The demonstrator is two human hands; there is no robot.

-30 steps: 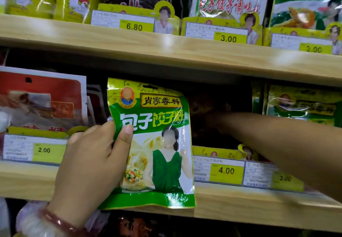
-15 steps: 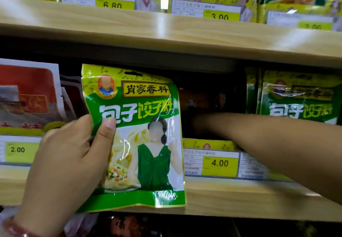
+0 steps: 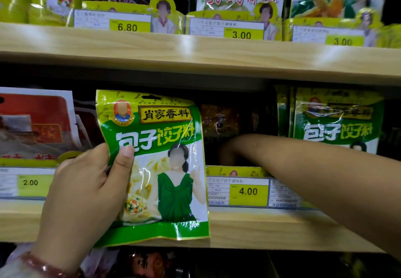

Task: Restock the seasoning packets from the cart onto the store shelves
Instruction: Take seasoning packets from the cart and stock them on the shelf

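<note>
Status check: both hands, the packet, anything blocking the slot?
Left hand grips green seasoning packet, upright before the shelf edge. Right hand out of sight, forearm reaching into the dark slot. Packet not shelved yet.

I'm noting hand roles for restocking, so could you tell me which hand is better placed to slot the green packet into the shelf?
Probably the left hand: it already grips the green dumpling-seasoning packet before the wooden shelf. The right arm reaches into the gap, its hand hidden.

green packet (image 3: 156, 147) 包子饺子料, price tags (image 3: 248, 191) 4.00, 6.80, 3.00, 2.00
</note>
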